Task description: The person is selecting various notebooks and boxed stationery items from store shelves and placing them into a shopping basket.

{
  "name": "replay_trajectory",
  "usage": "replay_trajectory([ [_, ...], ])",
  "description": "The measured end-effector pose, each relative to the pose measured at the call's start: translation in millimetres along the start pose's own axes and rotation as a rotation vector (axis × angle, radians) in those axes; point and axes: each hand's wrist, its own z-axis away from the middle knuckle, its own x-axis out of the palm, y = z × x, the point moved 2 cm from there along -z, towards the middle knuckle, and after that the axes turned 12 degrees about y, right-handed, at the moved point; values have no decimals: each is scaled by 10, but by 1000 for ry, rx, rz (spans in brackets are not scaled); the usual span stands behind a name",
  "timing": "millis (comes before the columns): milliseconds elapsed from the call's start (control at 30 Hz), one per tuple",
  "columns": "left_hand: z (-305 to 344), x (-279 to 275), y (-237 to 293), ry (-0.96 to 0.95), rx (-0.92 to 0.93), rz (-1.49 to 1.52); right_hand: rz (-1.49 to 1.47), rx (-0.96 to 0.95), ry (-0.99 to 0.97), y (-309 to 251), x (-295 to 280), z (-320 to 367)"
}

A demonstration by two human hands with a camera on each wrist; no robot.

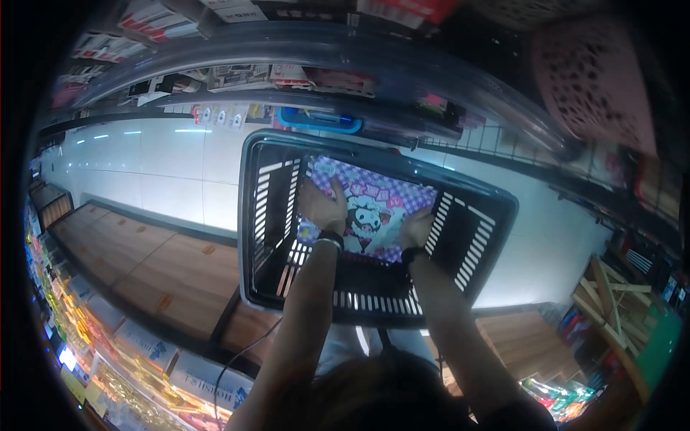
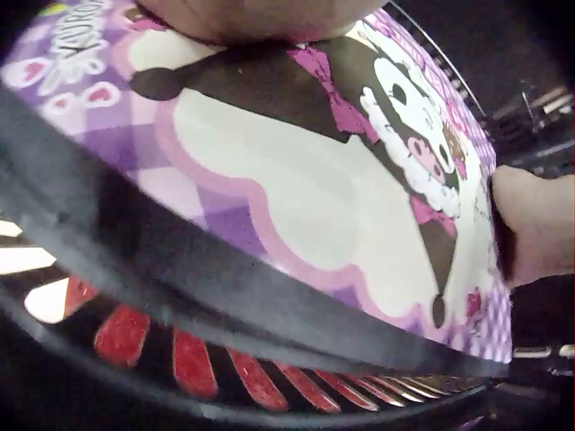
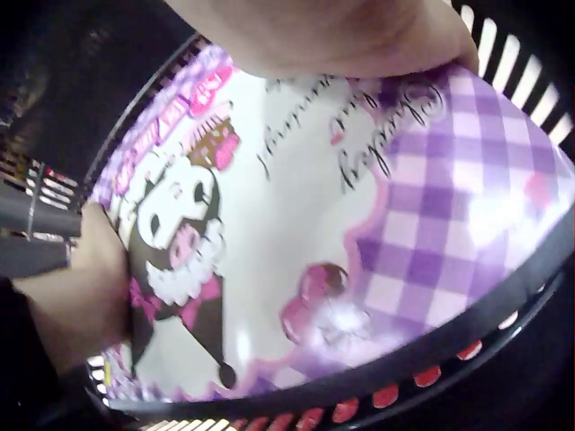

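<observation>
Inside a dark shopping basket (image 1: 251, 208) is a glossy printed board (image 1: 384, 183) with purple-and-white checks, a cartoon character in the middle and a dark edge. My left hand (image 1: 322, 205) grips its left side, the thumb lying over the printed face. On the opposite side my right hand (image 1: 415, 228) holds the board's edge; its fingers are partly hidden. In the left wrist view the right hand (image 2: 535, 220) shows at the far edge of the board (image 2: 287, 215). The right wrist view has the left hand (image 3: 94, 269) at the other side.
Slotted basket walls stand close around the board, with red showing through some slots (image 2: 193, 359). Shelves of packaged goods and a blue tray (image 1: 320, 121) lie beyond the basket. Wooden shelf boards (image 1: 144, 244) are at left; a pink perforated basket (image 1: 589, 79) is at upper right.
</observation>
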Motion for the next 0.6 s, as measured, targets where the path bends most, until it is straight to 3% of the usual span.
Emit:
replay_trajectory([
  [133, 13, -6, -19, -13, -28, -32, 72, 20, 146, -10, 123, 92],
  [200, 25, 26, -41, 88, 43, 0, 24, -40, 188, 119, 230, 87],
  [267, 6, -29, -7, 27, 7, 17, 10, -131, 325, 80, 233, 75],
  [300, -17, -58, 9, -1, -10, 27, 75, -65, 215, 70, 227, 62],
  [600, 28, 3, -38, 32, -3, 68, 1, 23, 103, 194, 362, 49],
])
